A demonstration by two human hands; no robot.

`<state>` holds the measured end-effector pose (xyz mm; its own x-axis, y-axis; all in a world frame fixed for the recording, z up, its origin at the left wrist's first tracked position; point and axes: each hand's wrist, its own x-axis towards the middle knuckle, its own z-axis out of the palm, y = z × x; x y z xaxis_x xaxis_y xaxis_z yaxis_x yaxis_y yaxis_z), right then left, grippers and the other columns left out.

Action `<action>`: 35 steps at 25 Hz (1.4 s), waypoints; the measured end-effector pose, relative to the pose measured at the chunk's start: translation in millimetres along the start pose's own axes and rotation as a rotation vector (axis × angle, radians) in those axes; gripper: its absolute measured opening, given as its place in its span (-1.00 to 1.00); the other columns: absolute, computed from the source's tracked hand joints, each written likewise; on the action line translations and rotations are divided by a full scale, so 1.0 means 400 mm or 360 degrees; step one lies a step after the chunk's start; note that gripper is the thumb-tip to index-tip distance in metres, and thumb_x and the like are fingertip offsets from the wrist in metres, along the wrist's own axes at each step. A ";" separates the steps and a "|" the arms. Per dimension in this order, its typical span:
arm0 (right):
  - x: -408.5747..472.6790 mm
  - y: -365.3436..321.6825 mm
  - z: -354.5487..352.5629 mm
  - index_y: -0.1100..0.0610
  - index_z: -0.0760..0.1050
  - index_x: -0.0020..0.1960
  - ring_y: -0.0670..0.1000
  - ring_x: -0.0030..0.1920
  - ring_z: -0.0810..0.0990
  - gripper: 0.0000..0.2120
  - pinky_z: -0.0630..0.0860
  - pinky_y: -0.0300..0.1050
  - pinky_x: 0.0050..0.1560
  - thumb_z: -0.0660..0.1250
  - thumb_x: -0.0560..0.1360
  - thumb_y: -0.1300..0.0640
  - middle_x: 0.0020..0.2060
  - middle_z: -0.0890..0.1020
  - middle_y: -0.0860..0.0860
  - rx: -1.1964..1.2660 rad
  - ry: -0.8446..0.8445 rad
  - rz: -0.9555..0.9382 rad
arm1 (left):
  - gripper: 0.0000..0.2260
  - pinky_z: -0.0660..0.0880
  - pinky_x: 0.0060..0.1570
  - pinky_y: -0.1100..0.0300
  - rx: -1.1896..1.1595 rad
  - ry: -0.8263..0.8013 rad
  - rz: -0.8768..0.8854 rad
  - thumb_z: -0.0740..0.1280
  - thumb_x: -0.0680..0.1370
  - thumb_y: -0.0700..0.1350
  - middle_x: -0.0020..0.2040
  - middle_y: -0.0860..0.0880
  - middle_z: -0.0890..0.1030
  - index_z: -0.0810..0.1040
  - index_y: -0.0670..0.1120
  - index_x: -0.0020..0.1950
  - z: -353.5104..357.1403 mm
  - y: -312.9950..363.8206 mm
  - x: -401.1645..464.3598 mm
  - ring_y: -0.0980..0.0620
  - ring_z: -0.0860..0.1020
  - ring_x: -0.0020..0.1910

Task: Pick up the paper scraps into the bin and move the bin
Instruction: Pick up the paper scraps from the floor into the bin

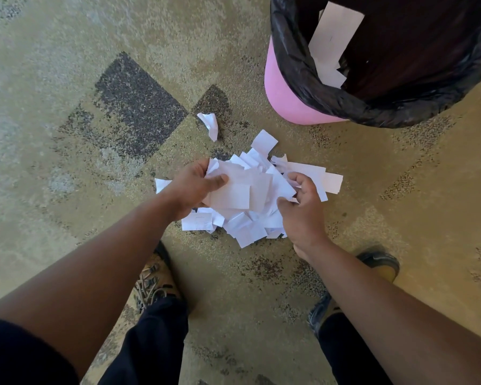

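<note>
**Gathering scraps off the carpet, both hands in the pile**

Bending over a heap of white paper scraps [250, 207] w/ both arms reaching down. Left hand [195, 187] grasps a wad of scraps at the pile's left side, thumb pressed across the top sheet, fingers curled under. Right hand [303, 209] is at the pile's right side, fingers curled round a few scraps, thumb pinching in toward them.

Edges & room: pile sits mid-floor, between the hands and just ahead of the two shoes. One crumpled scrap [210, 125] lies apart, up-left of the pile. A long strip pokes out past the right hand toward the right. Pink bin [283, 90] stands up-right of the pile, near but not touching it; bare carpet shows between them. Black bin liner [295, 65] folds over the rim. Inside, a few white paper pieces [333, 37] rest against the liner's inner wall. Wide open floor to the left and to the lower right.

Surface: speckled tan-green carpet [53, 120] w/ dark grey rectangular patches, one big patch up-left of the pile. Left shoe [154, 276] is tan w/ laces; right shoe [381, 265] tan w/ dark trim. Dark trouser legs below both.
</note>
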<state>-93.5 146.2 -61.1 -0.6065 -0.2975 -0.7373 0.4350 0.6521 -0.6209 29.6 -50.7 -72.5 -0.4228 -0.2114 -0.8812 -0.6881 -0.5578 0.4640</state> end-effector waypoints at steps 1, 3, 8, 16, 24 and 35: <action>-0.001 -0.004 0.003 -0.14 0.46 0.31 -0.11 0.01 0.65 -0.48 0.60 -0.18 -0.07 0.26 0.54 0.40 0.22 0.61 -0.13 -0.0016 -0.0014 0.0000 | -0.84 0.66 -0.29 0.03 -0.0069 0.0004 -0.0011 0.37 0.61 -0.30 -0.04 -0.08 0.71 0.55 -0.11 0.15 0.007 -0.004 -0.001 -0.06 0.69 -0.15; -0.009 -0.012 0.006 -0.11 0.49 0.35 -0.21 -0.27 0.56 -0.46 0.52 -0.28 -0.27 0.22 0.54 0.41 0.15 0.61 -0.18 -0.0052 -0.0014 0.0041 | -0.70 0.65 -0.07 -0.19 -0.0174 0.0003 -0.0056 0.38 0.55 -0.39 0.08 -0.15 0.70 0.54 -0.09 0.20 0.017 -0.012 -0.003 -0.16 0.68 -0.02; -0.024 -0.006 0.018 -0.06 0.55 0.30 0.07 0.07 0.65 -0.62 0.57 0.05 0.00 0.28 0.57 -0.20 0.16 0.68 0.00 0.0398 -0.0196 0.0382 | -0.58 0.56 0.17 -0.30 -0.0319 -0.0157 -0.0099 0.40 0.47 -0.48 0.21 -0.26 0.67 0.57 -0.25 0.31 0.033 -0.031 -0.027 -0.27 0.66 0.11; -0.018 0.021 0.004 0.16 0.60 -0.06 0.01 -0.13 0.60 -0.88 0.63 -0.09 -0.22 0.45 0.57 0.11 -0.10 0.67 0.03 0.0252 -0.0047 0.0232 | -0.82 0.68 -0.05 -0.05 -0.0214 0.0112 0.0023 0.50 0.51 -0.21 -0.01 -0.14 0.75 0.67 -0.20 0.09 0.052 -0.045 -0.049 -0.14 0.71 -0.05; -0.012 0.041 -0.034 0.03 0.54 0.02 0.19 -0.05 0.67 -0.93 0.67 0.27 -0.07 0.39 0.58 0.18 -0.04 0.66 0.05 -0.0085 0.0119 0.0063 | -0.81 0.51 -0.42 0.33 -0.0131 0.0598 0.0211 0.43 0.56 -0.33 -0.20 0.07 0.70 0.61 -0.11 0.11 0.048 -0.020 -0.060 0.20 0.63 -0.35; -0.040 -0.015 -0.023 -0.11 0.61 0.08 0.08 0.05 0.66 -0.69 0.62 0.31 0.08 0.26 0.63 0.28 0.07 0.70 0.01 0.0322 -0.0185 0.0126 | -0.85 0.63 0.08 0.03 0.0289 0.0143 0.0276 0.45 0.56 -0.25 0.01 0.00 0.75 0.68 -0.04 0.08 0.074 0.005 -0.059 0.00 0.72 -0.03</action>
<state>-92.5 153.2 -43.1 -0.4895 -0.3367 -0.8044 0.6097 0.5273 -0.5918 20.7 -23.0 -48.2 -0.4950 -0.3663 -0.7879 -0.7079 -0.3558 0.6101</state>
